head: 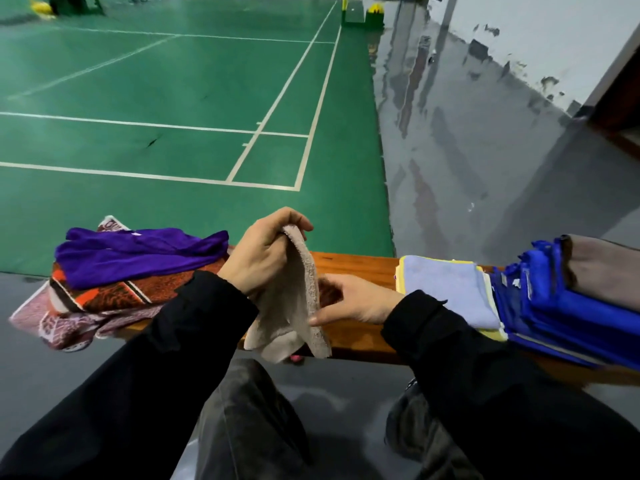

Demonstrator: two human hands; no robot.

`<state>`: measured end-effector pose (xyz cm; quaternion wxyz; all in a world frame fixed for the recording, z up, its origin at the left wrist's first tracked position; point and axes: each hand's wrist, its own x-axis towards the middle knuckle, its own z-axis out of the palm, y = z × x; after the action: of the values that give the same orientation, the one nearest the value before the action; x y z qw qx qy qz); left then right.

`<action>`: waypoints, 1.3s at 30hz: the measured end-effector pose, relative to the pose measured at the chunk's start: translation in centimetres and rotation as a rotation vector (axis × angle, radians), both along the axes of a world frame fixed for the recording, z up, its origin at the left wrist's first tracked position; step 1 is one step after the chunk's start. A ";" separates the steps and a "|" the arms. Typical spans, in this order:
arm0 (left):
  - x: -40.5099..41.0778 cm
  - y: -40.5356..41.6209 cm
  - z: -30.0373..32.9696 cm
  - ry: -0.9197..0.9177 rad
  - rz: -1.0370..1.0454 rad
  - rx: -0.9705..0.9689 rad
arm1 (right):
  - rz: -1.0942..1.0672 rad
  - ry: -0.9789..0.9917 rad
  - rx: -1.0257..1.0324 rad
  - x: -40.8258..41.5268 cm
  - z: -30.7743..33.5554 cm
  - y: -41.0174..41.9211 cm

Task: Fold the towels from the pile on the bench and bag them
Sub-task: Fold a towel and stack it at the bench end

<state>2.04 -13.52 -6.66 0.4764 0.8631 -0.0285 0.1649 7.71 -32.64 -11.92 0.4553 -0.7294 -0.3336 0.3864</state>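
A small beige towel [294,306] hangs over the wooden bench [360,268]. My left hand [263,251] grips its top corner, raised above the bench. My right hand [356,299] pinches the towel's right edge lower down, thumb against the cloth. On the bench's left lies the pile: a purple cloth [138,251] over a brown and orange patterned towel [104,303]. To the right sit folded towels, a pale lilac one [446,289] over yellow ones, beside a blue bag [561,306] with a brownish towel [602,268] on top of it.
Beyond the bench stretches a green court floor [173,98] with white lines. Grey floor [485,150] and a wall run along the right. My knees in dark trousers [249,417] are just below the bench's front edge.
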 end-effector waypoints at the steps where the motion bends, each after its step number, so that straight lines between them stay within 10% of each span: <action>1: -0.2 -0.1 0.1 -0.007 -0.011 0.002 | -0.052 -0.025 0.025 -0.4 -0.2 0.3; 5: -0.4 0.0 0.6 -0.069 0.057 0.065 | -0.185 -0.022 0.115 -1.1 -0.8 0.8; 12: 0.4 4.4 0.6 -0.120 0.412 0.174 | -0.474 -0.608 -0.132 2.0 -0.2 -1.9; 17: 0.4 5.7 3.7 -0.268 0.525 0.123 | -0.879 -0.805 0.140 4.4 5.0 -2.5; 22: -4.2 4.6 3.2 -0.396 0.369 0.123 | -0.840 -0.902 0.302 2.0 6.5 -5.2; 32: -10.9 3.5 -15.7 0.409 0.322 0.157 | -0.287 -1.029 -0.353 -2.1 -6.2 -9.2; 39: -8.1 4.6 -14.9 0.229 0.303 -0.109 | -0.636 -0.654 -0.395 2.6 -4.4 -4.7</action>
<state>-6.09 -8.87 -21.60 0.4924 0.8435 0.1653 0.1367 10.32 -37.31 -16.28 0.2755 -0.9504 -0.1402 0.0351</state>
